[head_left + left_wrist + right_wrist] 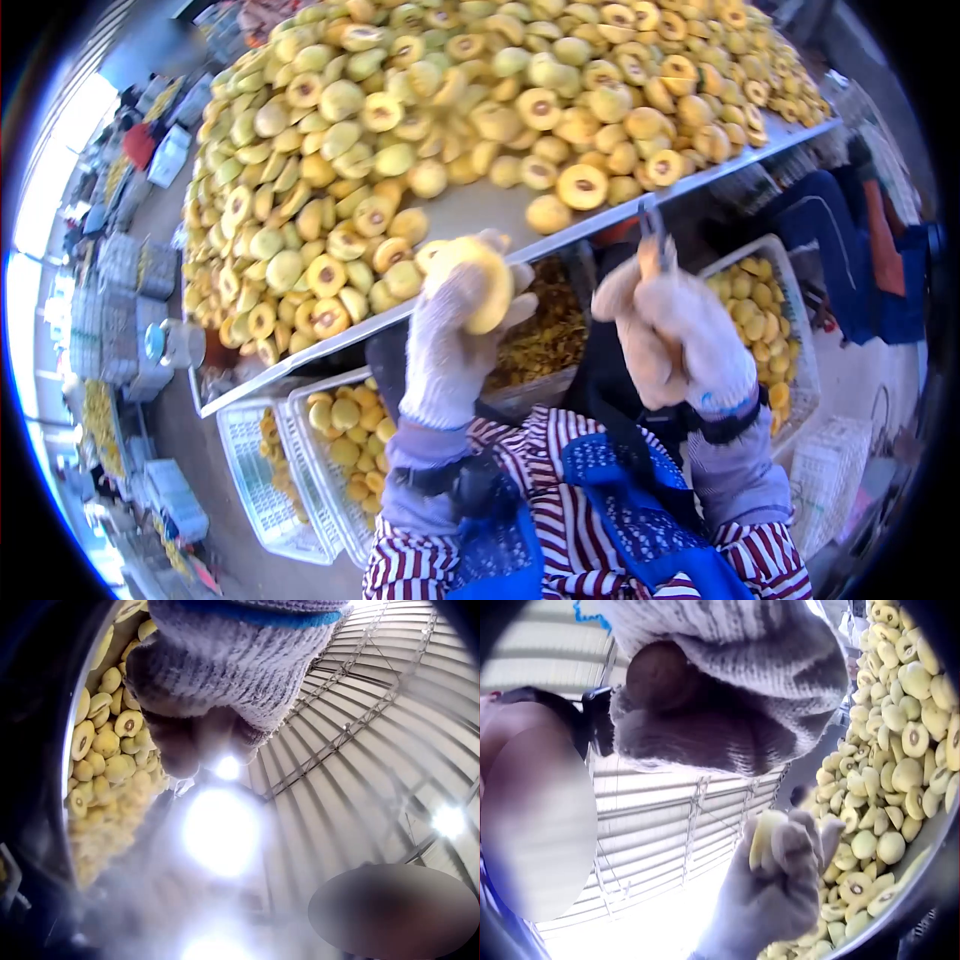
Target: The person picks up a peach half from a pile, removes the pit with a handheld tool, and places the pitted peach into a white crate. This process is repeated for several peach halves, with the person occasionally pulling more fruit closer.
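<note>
- Fruit half (492,290) is held above the near edge of the table (485,215), pinched between the thumb and fingers of the gloved left hand (450,330).
- A thin tool (653,235) is gripped in the curled fingers of the gloved right hand (675,330), its metal end pointed away from the body; tool and fruit half are held apart.
- Judging by the tool and the brown-centred halves around, the pitting of fruit seems to be in hand, at a point between cuts; whether a pit is left in the held piece cannot be told.
- For the next move, the cut face would need to be turned towards the tool and the metal end brought to its middle, with the fingers kept out of its path.
- The table is heaped with a pile of fruit (340,140), much of it halved, kept in by a raised rim.
- Below the rim, between the hands, a bin (540,385) is filled with yellow-brown scraps (540,335).
- At the left, yellow fruit is held in an inner crate (318,470) and an outer crate (250,490); at the right, a further crate (806,350) is well filled with it.
</note>
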### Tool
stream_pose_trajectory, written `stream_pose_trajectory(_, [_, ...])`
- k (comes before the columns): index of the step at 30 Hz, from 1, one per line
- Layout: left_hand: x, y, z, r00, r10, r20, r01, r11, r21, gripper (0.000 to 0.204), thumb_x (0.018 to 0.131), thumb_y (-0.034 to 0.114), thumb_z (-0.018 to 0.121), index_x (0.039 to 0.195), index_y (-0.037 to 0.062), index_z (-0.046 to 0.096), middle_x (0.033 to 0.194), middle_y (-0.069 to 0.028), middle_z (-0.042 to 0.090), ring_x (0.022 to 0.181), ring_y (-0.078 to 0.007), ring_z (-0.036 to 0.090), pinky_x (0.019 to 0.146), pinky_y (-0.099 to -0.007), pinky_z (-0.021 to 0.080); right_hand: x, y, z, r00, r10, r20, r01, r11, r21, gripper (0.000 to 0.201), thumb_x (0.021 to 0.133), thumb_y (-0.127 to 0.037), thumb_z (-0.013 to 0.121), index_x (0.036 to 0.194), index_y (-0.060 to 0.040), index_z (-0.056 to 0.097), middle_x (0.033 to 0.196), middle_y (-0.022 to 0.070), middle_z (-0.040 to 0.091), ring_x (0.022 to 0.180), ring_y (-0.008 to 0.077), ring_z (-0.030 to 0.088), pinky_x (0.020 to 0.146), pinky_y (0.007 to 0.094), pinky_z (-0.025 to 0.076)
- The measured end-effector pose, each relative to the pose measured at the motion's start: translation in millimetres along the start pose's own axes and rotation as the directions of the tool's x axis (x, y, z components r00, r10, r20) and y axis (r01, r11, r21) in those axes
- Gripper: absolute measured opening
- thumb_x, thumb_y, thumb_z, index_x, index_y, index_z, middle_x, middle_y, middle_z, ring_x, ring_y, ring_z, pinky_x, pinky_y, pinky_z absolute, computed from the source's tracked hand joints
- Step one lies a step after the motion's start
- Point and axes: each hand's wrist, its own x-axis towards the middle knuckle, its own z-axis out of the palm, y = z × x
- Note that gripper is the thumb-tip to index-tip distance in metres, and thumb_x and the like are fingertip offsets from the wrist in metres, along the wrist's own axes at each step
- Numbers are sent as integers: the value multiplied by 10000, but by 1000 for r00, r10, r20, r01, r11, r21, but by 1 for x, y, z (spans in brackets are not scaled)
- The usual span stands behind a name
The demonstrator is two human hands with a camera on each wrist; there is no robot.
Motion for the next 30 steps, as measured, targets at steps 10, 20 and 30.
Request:
stream_pose_trajectory(10, [21,2,-22,998,56,-42,-62,986,-155,375,974,331,622,1248,82,564,1204,-151,618,975,-288,646,740,-385,589,11,63,35,949,305,74,-301,951,-70,224,955,-223,650,1042,-28,581,694,9,607,518,63,551,437,195,415])
stream_pose_trajectory(20, [-9,-3,-26,969,241,-47,-176,817,549,678,975,603,477,1232,-20,555,1103,-162,649,863,-264,676,694,-354,594,18,74,43,962,270,49,-248,931,-267,338,914,-315,704,1128,-69,613,702,34,629,557,90,588,525,257,450])
stream_pose_trajectory(30, [-37,-7,3,972,224,-68,-147,808,570,556,1062,483,374,1257,6,582,1170,-98,640,996,-149,623,894,-295,499,18,81,44,997,63,39,-21,746,-666,428,894,-478,657,1079,-94,611,855,192,685,827,396,676,697,441,534])
